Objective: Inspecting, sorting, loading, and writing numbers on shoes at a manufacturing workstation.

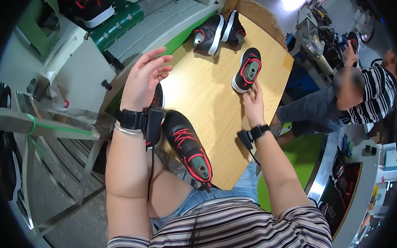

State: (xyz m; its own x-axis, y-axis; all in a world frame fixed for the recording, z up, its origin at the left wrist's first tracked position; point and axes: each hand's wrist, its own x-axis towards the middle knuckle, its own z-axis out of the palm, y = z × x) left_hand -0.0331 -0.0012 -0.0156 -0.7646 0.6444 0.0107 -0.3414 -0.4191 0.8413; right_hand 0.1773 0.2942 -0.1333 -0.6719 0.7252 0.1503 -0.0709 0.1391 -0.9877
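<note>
Right hand (254, 104) grasps heel of black, red-trimmed, white-soled sneaker (251, 59); left hand (143, 79) raised, empty. Green hard insert (252, 73) still inside; handling appears unfinished.

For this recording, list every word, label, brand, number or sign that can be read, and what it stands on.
Far insert, in the shoe at the right hand: a dark, letter-like mark; not quoted here.
Near insert, in the near shoe: any marking is too blurred to read.
Background at right: any lettering is too small to read.
</note>
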